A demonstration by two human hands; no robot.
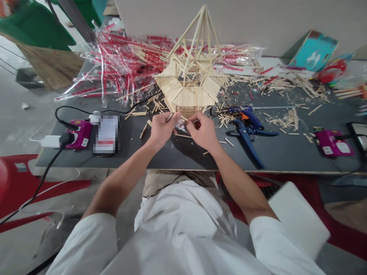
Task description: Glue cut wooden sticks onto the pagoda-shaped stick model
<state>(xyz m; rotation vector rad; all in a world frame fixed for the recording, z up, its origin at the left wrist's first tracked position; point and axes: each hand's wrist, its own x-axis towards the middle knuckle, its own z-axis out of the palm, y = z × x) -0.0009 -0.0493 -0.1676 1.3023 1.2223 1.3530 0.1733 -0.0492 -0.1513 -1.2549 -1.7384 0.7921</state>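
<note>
A lantern-like model built of thin wooden sticks stands on the dark table, its slatted panels flaring out below a tall pointed frame. Right in front of its base, my left hand is closed, with a short wooden stick between thumb and fingers. Close beside it, my right hand pinches the end of another small stick. The two hands are slightly apart. Fingertips partly hide both sticks, and the hands cover part of the model's lower edge.
Blue cutting pliers and a blue glue gun lie to the right among stick offcuts. Red-and-clear stick wrappers heap up behind. A phone and a purple power adapter with cables sit left; another purple adapter is far right.
</note>
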